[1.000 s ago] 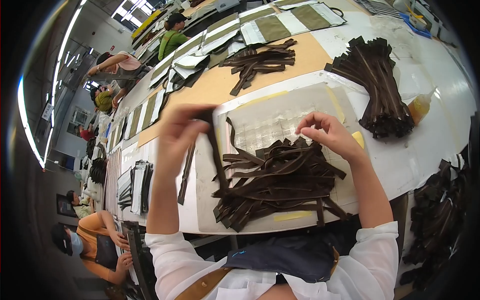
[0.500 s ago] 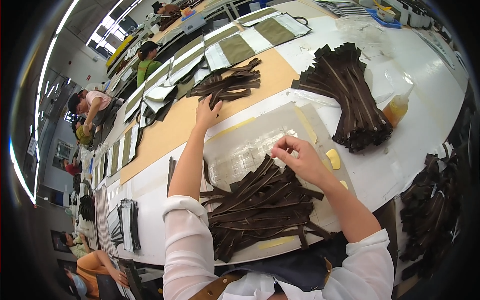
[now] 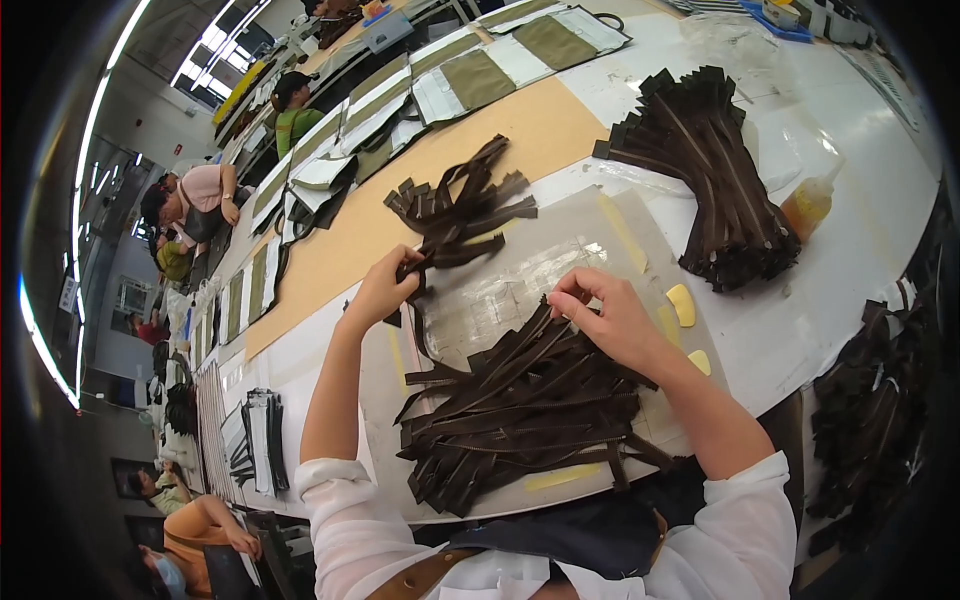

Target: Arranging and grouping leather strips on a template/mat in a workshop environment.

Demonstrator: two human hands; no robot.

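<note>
My left hand [image 3: 388, 285] is closed on the ends of a small bunch of dark brown zippers [image 3: 455, 215]; their free ends fan out beyond it, slightly blurred. In front of me a loose heap of the same brown zippers [image 3: 530, 400] lies crisscross on a grey board [image 3: 590, 235] with clear tape over its middle. My right hand [image 3: 595, 310] is at the heap's far edge, thumb and forefinger pinching the end of a zipper [image 3: 540, 325] that slants down into the heap.
A thick bundle of brown zippers [image 3: 715, 180] stands to the right, beside a bottle of yellow-brown liquid [image 3: 808, 205]. Yellow pieces [image 3: 681, 305] lie at the board's right edge. Green and white fabric panels [image 3: 480, 80] line the far side. More dark zippers [image 3: 870, 420] hang at right. Co-workers sit at left.
My left hand has drawn the bunch of zippers off the tan sheet, nearer to me and toward the board. My right hand has stayed nearly in place, pinching at the heap.
</note>
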